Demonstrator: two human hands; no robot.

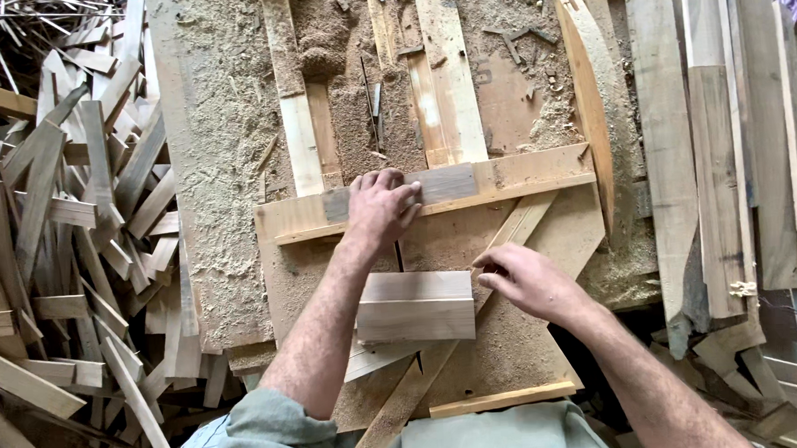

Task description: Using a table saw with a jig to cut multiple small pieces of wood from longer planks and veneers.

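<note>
My left hand [382,207] rests palm down on a grey weathered strip of wood [446,184] that lies along a long pale batten [513,176] across the sawdust-covered bench. My right hand [526,281] touches the right end of a short pale wooden block [415,306] lying flat on the bench board [502,345] in front of me; its fingers are curled at the block's edge. A thin dark slot [399,255] shows between my left hand and the block.
A big heap of wood offcuts [78,265] fills the left. Long planks [727,147] lean along the right. Sawdust [224,124] and upright boards [450,69] cover the far bench. A diagonal strip [457,338] crosses under the block.
</note>
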